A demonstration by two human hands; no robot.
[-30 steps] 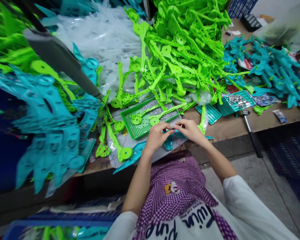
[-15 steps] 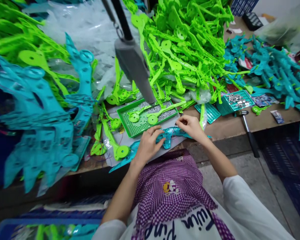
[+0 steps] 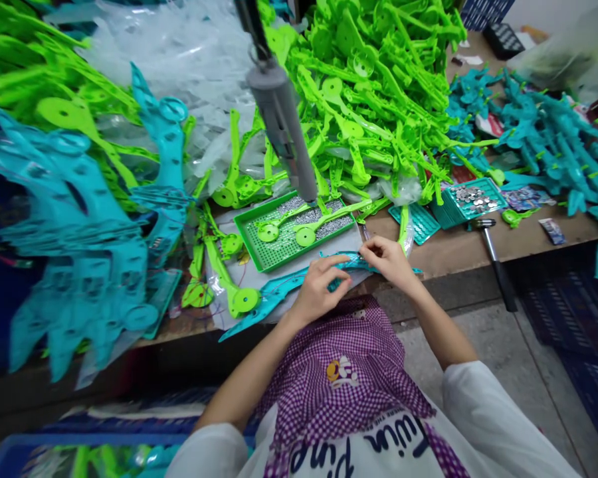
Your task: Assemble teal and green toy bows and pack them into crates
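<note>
A long blue plastic part (image 3: 280, 287) lies at the table's front edge, before a green tray (image 3: 259, 255) of small metal pieces. My left hand (image 3: 322, 287) rests over the part's middle, its thumb and fingers curved onto it. At the part's right portion, my right hand (image 3: 387, 261) has thumb and forefinger pinched together; whatever is between the fingertips is too small to make out. Two light green parts (image 3: 306, 236) lie across the tray. A grey electric screwdriver (image 3: 284, 126) hangs above, its tip over the tray.
Light green parts (image 3: 379, 86) are heaped behind the tray. Stacked blue parts (image 3: 90, 245) stand at the left. On the right are a box of metal discs (image 3: 473, 199), a hammer (image 3: 496, 262) over the edge, and more blue parts (image 3: 553, 146).
My left hand has slid right along the blue part, towards my right hand, which has shifted slightly right. The blue part's middle looks turned. The hanging screwdriver has swung to the right.
</note>
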